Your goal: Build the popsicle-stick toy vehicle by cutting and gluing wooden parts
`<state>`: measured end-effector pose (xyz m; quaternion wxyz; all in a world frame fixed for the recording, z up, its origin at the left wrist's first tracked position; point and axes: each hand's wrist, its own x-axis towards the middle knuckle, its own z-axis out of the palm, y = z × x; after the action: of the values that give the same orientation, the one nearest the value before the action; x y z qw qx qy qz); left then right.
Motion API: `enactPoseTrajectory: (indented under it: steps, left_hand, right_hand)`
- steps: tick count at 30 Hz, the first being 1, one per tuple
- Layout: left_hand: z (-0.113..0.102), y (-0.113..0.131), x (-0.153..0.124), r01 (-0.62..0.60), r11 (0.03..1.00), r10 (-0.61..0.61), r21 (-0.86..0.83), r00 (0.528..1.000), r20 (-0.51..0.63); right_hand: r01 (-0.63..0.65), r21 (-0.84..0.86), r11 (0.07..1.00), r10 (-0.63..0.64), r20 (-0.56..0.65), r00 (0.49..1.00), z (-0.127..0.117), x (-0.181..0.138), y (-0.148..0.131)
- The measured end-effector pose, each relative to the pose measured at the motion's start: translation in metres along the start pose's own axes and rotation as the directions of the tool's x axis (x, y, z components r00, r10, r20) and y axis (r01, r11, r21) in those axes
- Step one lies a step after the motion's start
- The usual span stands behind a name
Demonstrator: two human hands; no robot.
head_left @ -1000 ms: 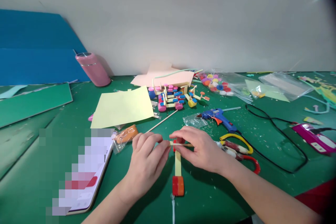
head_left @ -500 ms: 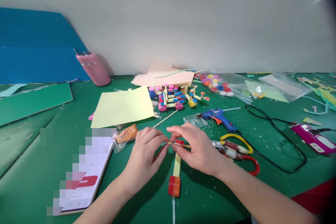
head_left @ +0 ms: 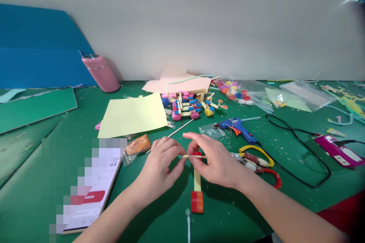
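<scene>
Between my hands is a thin pale stick (head_left: 202,156). My right hand (head_left: 215,159) pinches it with the thumb below and fingers above, and the fingertips of my left hand (head_left: 161,163) close on its left end. Under the right fingers lies a pale yellow strip (head_left: 197,180). A red and orange block, perhaps joined bottle caps (head_left: 197,202), sits at its near end, and a red piece (head_left: 196,154) shows at its far end, partly covered by my fingers. Closer to me is a thin white strip (head_left: 188,229) with a clear blob at its tip.
Left are a phone (head_left: 97,193), yellow paper (head_left: 132,115) and a wrapped orange lump (head_left: 138,144). Behind stand small cap-and-stick models (head_left: 185,107) and a pink bottle (head_left: 101,73). On the right lie a blue glue gun (head_left: 238,127), pliers (head_left: 258,159), a black cord and a magenta device (head_left: 339,151).
The yellow strip with the red and orange block has shifted right, leaving the white strip's clear tip exposed. My hands stay almost in place, slightly more of the stick showing.
</scene>
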<state>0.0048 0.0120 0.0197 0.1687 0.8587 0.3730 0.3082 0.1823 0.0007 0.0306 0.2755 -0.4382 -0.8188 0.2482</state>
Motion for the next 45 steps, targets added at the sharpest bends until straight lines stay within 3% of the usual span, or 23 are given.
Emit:
enactPoseTrajectory:
  steps: [4, 11, 17, 27, 34, 37, 40, 45]
  left_hand:
    - [-0.002, 0.004, 0.006, 0.119, 0.987, -0.108, -0.108, 0.989, 0.100]
    - [0.000, 0.005, 0.010, 0.329, 0.909, -0.252, -0.257, 0.923, 0.291]
    - [0.007, 0.007, 0.010, 0.351, 0.859, -0.238, -0.374, 0.919, 0.315]
    - [0.010, 0.006, -0.007, 0.470, 0.798, -0.386, -0.377, 0.879, 0.280]
    - [0.015, 0.014, -0.001, 0.408, 0.804, -0.339, -0.433, 0.912, 0.231]
    - [0.014, 0.019, -0.002, 0.363, 0.845, -0.318, -0.393, 0.932, 0.177]
    - [0.015, 0.023, -0.007, 0.268, 0.921, -0.255, -0.284, 0.963, 0.081]
    - [0.020, 0.022, -0.017, 0.084, 0.995, -0.087, -0.054, 0.994, -0.060]
  right_hand:
    - [-0.007, 0.017, 1.000, 0.007, 0.035, 0.999, -0.003, -0.001, 0.000]
    - [-0.026, 0.052, 0.998, 0.020, 0.110, 0.994, -0.008, -0.002, 0.001]
    - [-0.065, 0.134, 0.989, 0.044, 0.153, 0.987, -0.010, -0.002, 0.002]
    - [-0.155, 0.287, 0.945, 0.116, 0.147, 0.982, -0.008, -0.006, 0.009]
    - [-0.145, 0.323, 0.935, 0.101, 0.150, 0.983, -0.014, -0.010, 0.012]
    - [-0.116, 0.327, 0.938, 0.095, 0.081, 0.992, -0.020, -0.014, 0.018]
    - [-0.114, 0.367, 0.923, 0.156, -0.086, 0.984, -0.026, -0.021, 0.028]
    - [-0.171, 0.423, 0.890, 0.341, -0.368, 0.865, -0.028, -0.040, 0.046]
